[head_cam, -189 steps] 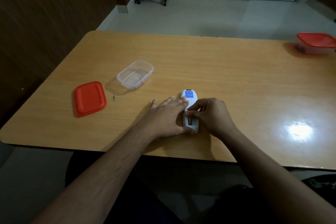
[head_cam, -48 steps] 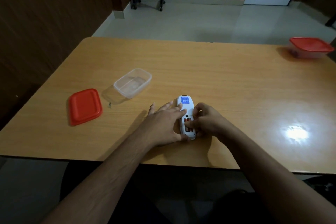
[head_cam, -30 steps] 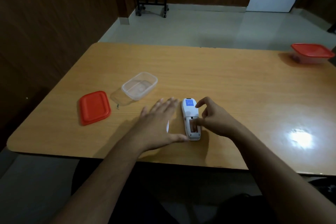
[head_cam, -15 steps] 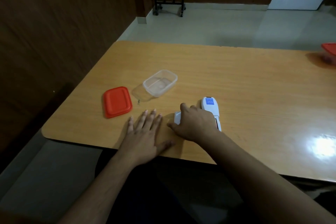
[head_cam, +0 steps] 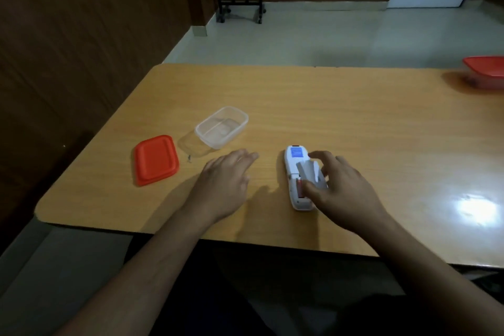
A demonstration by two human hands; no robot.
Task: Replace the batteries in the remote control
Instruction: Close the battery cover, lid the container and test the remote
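Observation:
A white remote control (head_cam: 294, 169) lies face down on the wooden table (head_cam: 354, 123), with a blue label at its far end. Its battery bay is uncovered and a reddish battery (head_cam: 300, 185) shows inside. My right hand (head_cam: 341, 188) holds the white battery cover (head_cam: 312, 173) tilted over the bay. My left hand (head_cam: 225, 185) hovers flat to the left of the remote, fingers spread, holding nothing.
An open clear plastic container (head_cam: 222, 127) stands left of the remote, its red lid (head_cam: 156, 159) beside it. A small dark speck (head_cam: 189, 158) lies between them. A red-lidded container (head_cam: 485, 71) sits at the far right edge. The table's near edge runs just below my wrists.
My left hand let go of the remote and slid left. My right hand reached left for the battery cover, then carried it back over the open bay. The view swung left.

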